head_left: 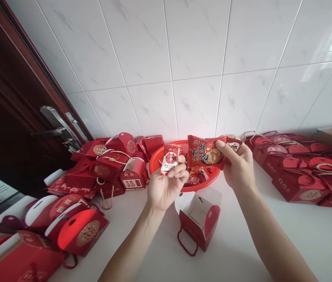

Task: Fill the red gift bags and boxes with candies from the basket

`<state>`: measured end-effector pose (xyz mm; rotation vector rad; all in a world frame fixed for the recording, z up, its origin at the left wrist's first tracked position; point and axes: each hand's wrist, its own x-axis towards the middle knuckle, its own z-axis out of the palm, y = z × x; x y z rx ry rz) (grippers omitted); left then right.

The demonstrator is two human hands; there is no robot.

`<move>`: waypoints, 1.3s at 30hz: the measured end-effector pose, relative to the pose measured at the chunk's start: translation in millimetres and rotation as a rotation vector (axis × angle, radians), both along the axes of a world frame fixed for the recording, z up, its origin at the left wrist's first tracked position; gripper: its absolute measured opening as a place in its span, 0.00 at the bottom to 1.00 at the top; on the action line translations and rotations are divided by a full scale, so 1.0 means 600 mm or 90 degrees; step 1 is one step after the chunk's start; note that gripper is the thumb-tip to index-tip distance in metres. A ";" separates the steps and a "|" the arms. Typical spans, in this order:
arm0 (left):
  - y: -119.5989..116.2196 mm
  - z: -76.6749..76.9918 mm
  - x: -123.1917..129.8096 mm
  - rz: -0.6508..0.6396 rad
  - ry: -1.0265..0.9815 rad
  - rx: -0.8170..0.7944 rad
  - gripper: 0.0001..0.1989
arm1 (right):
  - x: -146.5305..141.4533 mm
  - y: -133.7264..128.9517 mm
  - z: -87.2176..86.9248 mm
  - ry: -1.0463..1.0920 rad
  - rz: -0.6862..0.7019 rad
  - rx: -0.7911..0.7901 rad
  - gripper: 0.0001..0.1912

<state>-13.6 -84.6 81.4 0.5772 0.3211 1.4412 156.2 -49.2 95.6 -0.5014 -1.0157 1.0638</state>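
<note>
My left hand [166, 184] is closed on a small red and white wrapped candy packet [170, 159], its printed face turned toward me. Between the thumb and fingers of my right hand [239, 168] is a red cookie packet [205, 152] with a cookie picture and Chinese writing; another dark red wrapper shows behind that thumb. Both hands are raised over a red plastic basket [155, 164] holding several wrapped sweets [197, 178]. Below them, on the white table, a red gift box [198, 223] stands with its top open and its red cord handle hanging at the front.
Red gift boxes [110, 164] are piled at the back left, with open ones [80, 231] at the front left. Rows of closed boxes [304, 184] fill the right side. A tiled wall [195, 102] bounds the back, and a dark door [16, 98] stands at the left.
</note>
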 end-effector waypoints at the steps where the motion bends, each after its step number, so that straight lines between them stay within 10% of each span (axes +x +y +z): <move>1: -0.001 0.001 0.001 -0.012 -0.025 -0.011 0.05 | 0.001 0.000 0.002 0.006 0.003 -0.007 0.11; 24: 0.002 -0.001 0.001 -0.090 0.010 0.022 0.07 | 0.016 0.004 0.001 -0.100 0.007 -0.027 0.13; 39: 0.007 0.012 -0.033 -0.007 0.430 0.158 0.13 | 0.021 0.013 -0.008 -0.801 0.205 0.036 0.09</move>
